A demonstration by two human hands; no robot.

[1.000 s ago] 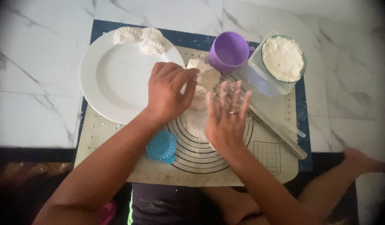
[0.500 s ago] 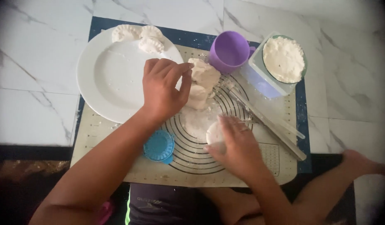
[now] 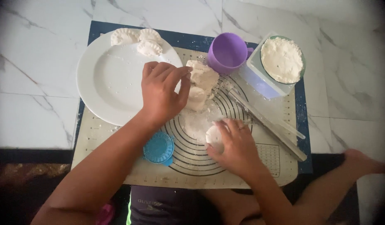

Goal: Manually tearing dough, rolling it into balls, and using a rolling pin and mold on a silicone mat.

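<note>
While the white plate (image 3: 113, 79) is sitting at the left with three folded dumplings (image 3: 138, 41) lying along its far rim, the left hand (image 3: 161, 93) is reaching over the plate's near edge, its fingers curled loosely and touching the side of the dough lump (image 3: 201, 83) on the baking mat (image 3: 259, 166); it is pinching nothing that shows. A blue dumpling press (image 3: 158, 148) is lying just below that wrist. A second ago the right hand (image 3: 234, 146) was spread flat over the floured centre of the mat; it is now drawn nearer the body and closing around a small dough ball (image 3: 214, 137), so a portion looks to be separated and shaped. Further right, a clear rolling pin (image 3: 267, 125) is lying slantwise, with a purple cup (image 3: 228, 52) and a bowl of filling (image 3: 283, 60) beyond.
</note>
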